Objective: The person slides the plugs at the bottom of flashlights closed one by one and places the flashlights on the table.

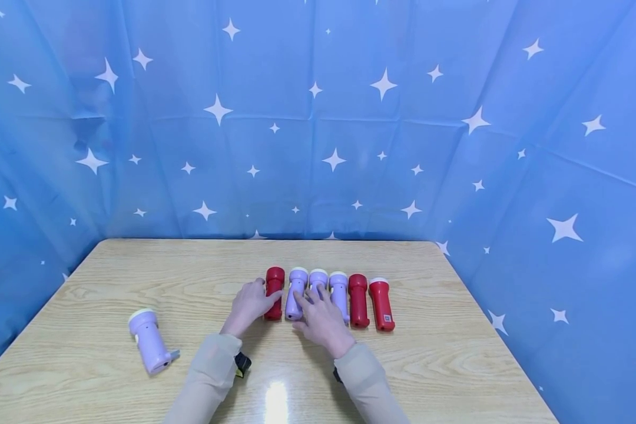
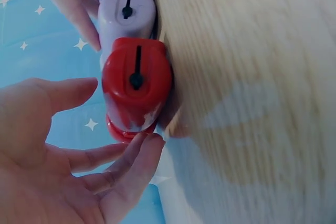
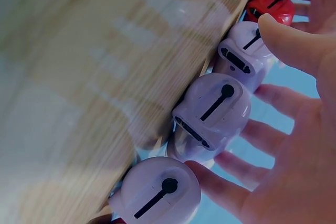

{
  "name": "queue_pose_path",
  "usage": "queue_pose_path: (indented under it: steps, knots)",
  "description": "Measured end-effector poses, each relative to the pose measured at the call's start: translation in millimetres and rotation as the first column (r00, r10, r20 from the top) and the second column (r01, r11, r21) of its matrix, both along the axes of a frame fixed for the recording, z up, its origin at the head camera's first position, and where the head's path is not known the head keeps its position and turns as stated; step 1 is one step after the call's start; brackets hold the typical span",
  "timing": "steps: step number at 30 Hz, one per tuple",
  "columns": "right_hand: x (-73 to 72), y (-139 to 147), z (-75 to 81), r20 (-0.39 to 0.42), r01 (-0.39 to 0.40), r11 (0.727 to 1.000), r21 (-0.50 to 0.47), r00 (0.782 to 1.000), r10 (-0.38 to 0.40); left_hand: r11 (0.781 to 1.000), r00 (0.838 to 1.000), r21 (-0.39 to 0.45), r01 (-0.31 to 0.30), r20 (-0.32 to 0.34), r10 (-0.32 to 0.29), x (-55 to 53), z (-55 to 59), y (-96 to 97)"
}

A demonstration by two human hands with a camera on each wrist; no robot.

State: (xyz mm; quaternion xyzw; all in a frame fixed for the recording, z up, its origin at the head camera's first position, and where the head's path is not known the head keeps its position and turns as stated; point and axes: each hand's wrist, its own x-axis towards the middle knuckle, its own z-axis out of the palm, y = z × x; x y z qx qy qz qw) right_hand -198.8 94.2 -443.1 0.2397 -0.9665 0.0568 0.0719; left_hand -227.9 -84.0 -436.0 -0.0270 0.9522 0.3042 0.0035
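Six flashlights lie side by side in a row on the table. At its left end is a dark red flashlight (image 1: 274, 292); my left hand (image 1: 250, 306) is beside it, fingertips along its outer side and thumb reaching over it. My right hand (image 1: 322, 323) spreads its fingers over the lavender flashlights. They are the left lavender flashlight (image 1: 295, 294), the middle lavender flashlight (image 3: 212, 114), partly hidden by fingers, and the right lavender flashlight (image 1: 338, 290). In the right wrist view its thumb lies near the left one's end.
Right of the lavender ones lie another dark red flashlight (image 1: 358, 300) and a brighter red flashlight (image 1: 382, 303) with a white head. A separate lavender flashlight (image 1: 149, 341) lies at left, a small tab sticking out of its end. A blue starry curtain (image 1: 318, 118) hangs behind the wooden table (image 1: 445, 365).
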Motion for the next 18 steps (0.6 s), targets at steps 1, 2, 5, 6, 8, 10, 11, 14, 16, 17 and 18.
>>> queue_pose_path:
  steps: [1, 2, 5, 6, 8, 10, 11, 14, 16, 17, 18]
  knots:
    - [-0.1, 0, -0.1, 0.0, -0.001, 1.0, 0.001, 1.0, 0.001, 1.0, 1.0, 0.011, 0.005, -0.003, -0.005, 0.7, 0.7, -1.1]
    - [-0.2, 0, -0.2, 0.001, 0.0, 1.0, 0.001, 1.0, 0.0, 1.0, 1.0, 0.026, 0.009, -0.002, -0.009, 1.5, 1.3, -2.4]
    - [-0.2, 0, -0.1, 0.007, 0.002, 1.0, -0.002, 1.0, -0.002, 0.998, 1.0, 0.066, 0.014, 0.009, -0.014, 4.4, 5.4, -6.7]
    - [-0.3, 0, -0.2, 0.009, 0.002, 1.0, -0.002, 1.0, -0.002, 0.997, 1.0, 0.075, 0.013, 0.01, -0.013, 5.5, 6.7, -8.4]
    - [-0.3, 0, 0.0, 0.014, 0.002, 1.0, -0.005, 1.0, -0.002, 0.997, 1.0, 0.082, 0.001, 0.008, -0.002, 8.2, 10.0, -12.5]
    - [-0.3, 1, 0.1, 0.014, -0.001, 1.0, -0.006, 1.0, 0.001, 0.998, 1.0, 0.064, -0.012, -0.013, 0.013, 11.3, 13.4, -17.2]
    - [-0.3, 1, 0.2, 0.013, -0.002, 1.0, -0.006, 1.0, 0.002, 0.999, 0.999, 0.048, -0.016, -0.028, 0.017, 13.1, 14.9, -19.8]
    - [-0.3, 1, 0.2, 0.011, -0.004, 1.0, -0.013, 1.0, 0.004, 1.0, 0.998, 0.005, -0.021, -0.057, 0.021, 20.0, 20.6, -27.1]
    - [-0.3, 1, 0.0, 0.013, -0.003, 1.0, -0.016, 1.0, 0.003, 1.0, 0.997, -0.025, -0.016, -0.07, 0.015, 24.9, 23.7, -32.2]
    - [-0.2, 1, 0.1, 0.013, -0.002, 1.0, -0.019, 1.0, 0.002, 0.999, 0.997, -0.031, -0.016, -0.072, 0.014, 27.7, 25.3, -34.9]
    - [-0.2, 1, 0.1, 0.013, -0.002, 1.0, -0.02, 1.0, 0.003, 0.999, 0.997, -0.039, -0.018, -0.073, 0.015, 30.3, 26.8, -37.6]
